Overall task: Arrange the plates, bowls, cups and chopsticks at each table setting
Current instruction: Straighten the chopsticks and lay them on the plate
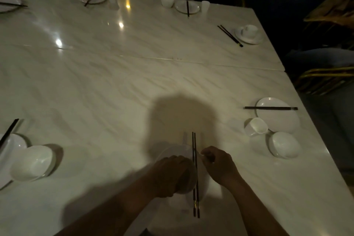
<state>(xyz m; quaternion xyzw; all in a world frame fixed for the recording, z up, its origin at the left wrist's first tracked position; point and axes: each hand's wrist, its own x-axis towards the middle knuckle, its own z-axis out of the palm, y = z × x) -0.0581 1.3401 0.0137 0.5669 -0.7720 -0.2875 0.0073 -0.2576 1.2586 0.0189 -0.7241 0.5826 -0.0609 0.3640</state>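
Note:
In the shadow at the near edge of the table, a white plate (172,151) lies in front of me. A pair of black chopsticks (194,151) lies across it, pointing away from me. My left hand (172,174) covers and grips a white bowl (191,181) that sits on the plate, left of the chopsticks. My right hand (220,166) is curled at the plate's right rim, its fingertips pinched on the edge. The light is dim and the bowl is mostly hidden under my fingers.
To the right lie a plate (277,119) with chopsticks (270,108) across it, a tipped cup (256,126) and a bowl (284,144). At the left stand a bowl (32,163) and a plate (11,145). More settings line the far edge. Chairs surround the marble table (115,82).

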